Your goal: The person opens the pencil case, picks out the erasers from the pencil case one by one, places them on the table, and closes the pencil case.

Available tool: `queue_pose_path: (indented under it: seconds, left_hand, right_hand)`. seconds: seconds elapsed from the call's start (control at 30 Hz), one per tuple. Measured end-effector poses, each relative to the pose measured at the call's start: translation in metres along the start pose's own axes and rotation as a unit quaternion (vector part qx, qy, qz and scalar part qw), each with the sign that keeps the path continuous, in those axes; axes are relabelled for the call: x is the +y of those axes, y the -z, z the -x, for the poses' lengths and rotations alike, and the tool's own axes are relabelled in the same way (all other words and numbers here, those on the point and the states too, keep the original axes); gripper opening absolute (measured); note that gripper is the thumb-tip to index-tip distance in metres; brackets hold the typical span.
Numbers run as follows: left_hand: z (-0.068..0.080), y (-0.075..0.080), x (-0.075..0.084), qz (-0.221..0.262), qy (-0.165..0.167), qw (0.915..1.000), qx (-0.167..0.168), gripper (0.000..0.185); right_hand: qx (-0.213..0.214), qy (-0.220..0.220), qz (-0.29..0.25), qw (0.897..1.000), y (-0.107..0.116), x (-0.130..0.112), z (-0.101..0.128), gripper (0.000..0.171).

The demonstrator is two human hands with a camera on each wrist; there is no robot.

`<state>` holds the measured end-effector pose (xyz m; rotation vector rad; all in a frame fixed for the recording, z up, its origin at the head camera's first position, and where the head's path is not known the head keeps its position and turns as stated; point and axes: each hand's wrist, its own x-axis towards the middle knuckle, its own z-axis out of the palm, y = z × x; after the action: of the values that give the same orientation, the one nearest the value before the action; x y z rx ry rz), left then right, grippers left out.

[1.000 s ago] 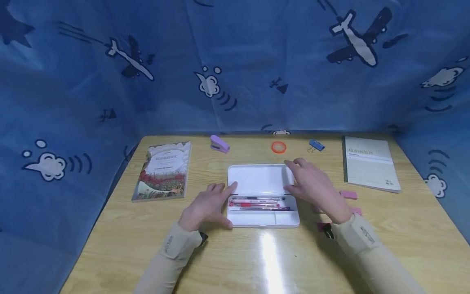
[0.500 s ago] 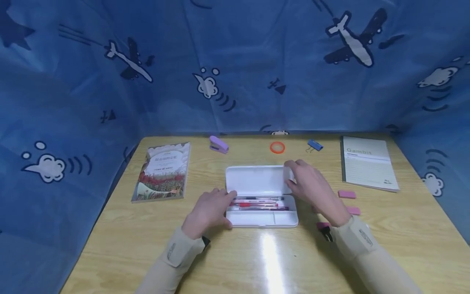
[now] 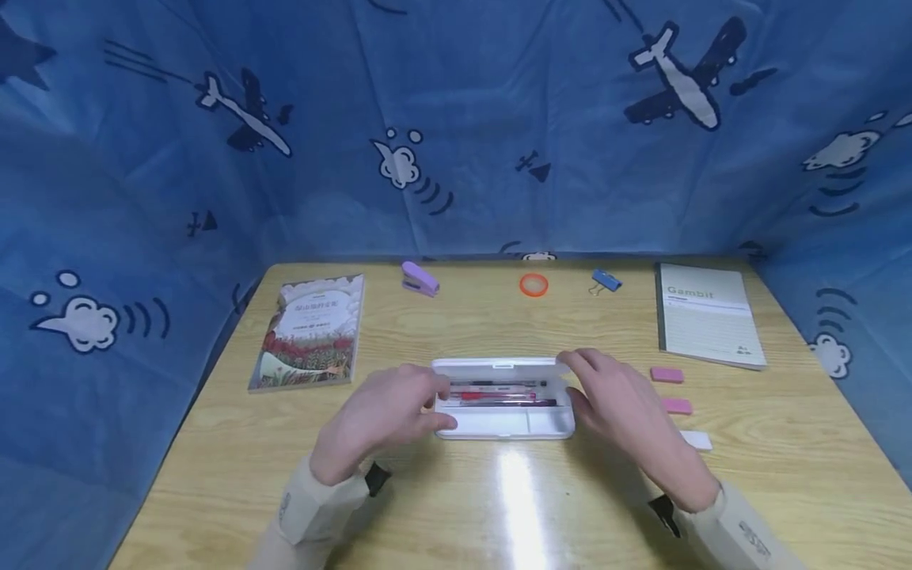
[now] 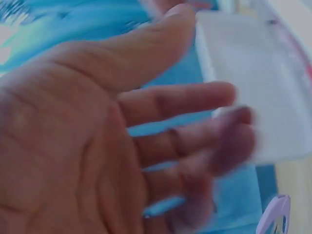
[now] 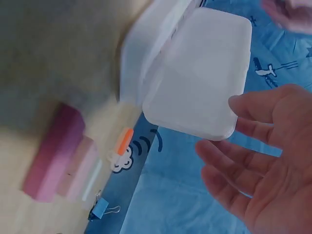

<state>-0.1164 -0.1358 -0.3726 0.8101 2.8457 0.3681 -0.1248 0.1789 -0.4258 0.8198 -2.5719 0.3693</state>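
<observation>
A white pencil case [image 3: 492, 423] lies open on the table with several pens [image 3: 499, 396] in its long compartment. Its lid [image 5: 200, 73] is tilted up over the back. My right hand [image 3: 620, 400] pinches the lid's right edge, the thumb on its inner side and a finger behind. At the left end of the case is my left hand [image 3: 385, 412], thumb by the front corner and loosely bent fingers beside the lid. In the left wrist view those fingers [image 4: 180, 97] overlap the lid's edge; blur hides whether they touch it.
Pink erasers [image 3: 666, 374] and a white eraser [image 3: 697, 440] lie right of the case. Behind it are a purple stapler [image 3: 420, 279], an orange ring [image 3: 533, 285] and a blue binder clip [image 3: 606, 279]. A book [image 3: 309, 332] lies left, a notebook [image 3: 711, 317] right.
The lid has swung up from lying flat back, and my right hand has come nearer with it. My left hand has shifted slightly at the case's left end.
</observation>
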Motion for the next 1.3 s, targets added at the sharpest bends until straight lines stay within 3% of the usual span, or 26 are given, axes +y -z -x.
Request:
queue_pose_path:
  seconds: [0.1,0.17,0.23,0.4,0.57,0.7,0.9,1.13,1.3]
  left_hand:
    - [-0.003,0.007,-0.009,0.000,-0.007,0.9974,0.071,0.013]
    - [-0.009,0.004,-0.017,-0.010,0.002,0.9954,0.095,0.015]
    - [-0.015,-0.003,-0.024,-0.013,0.016,0.9960,0.086,0.025]
    - [-0.029,-0.026,-0.037,0.029,0.034,0.9990,-0.005,0.055]
    - [-0.037,-0.042,-0.038,0.034,0.057,0.9967,-0.047,0.066]
    - [-0.038,-0.047,-0.036,0.024,0.063,0.9961,-0.057,0.061]
    - [-0.039,-0.051,-0.031,0.025,0.065,0.9957,-0.062,0.051]
    - [-0.037,-0.052,-0.028,0.032,0.069,0.9949,-0.066,0.053]
    - [-0.033,-0.054,-0.037,0.022,0.045,0.9973,-0.053,0.069]
  right_hand:
    - [-0.002,0.011,0.014,1.000,0.003,-0.005,0.011,0.040]
    - [-0.010,0.018,0.019,1.000,0.003,-0.008,0.016,0.034]
    - [-0.018,0.027,0.023,0.999,0.001,-0.011,0.020,0.028]
    - [-0.033,0.041,0.030,0.998,-0.007,-0.014,0.022,0.015]
    - [-0.077,0.009,0.022,0.997,-0.016,-0.012,0.013,0.020]
    - [-0.122,-0.033,0.012,0.992,-0.021,-0.008,0.005,0.030]
    - [-0.177,-0.072,-0.001,0.982,-0.020,-0.003,-0.004,0.063]
    - [-0.202,-0.090,-0.015,0.975,-0.019,-0.004,-0.005,0.068]
    - [-0.197,-0.079,-0.019,0.977,-0.021,-0.003,-0.008,0.073]
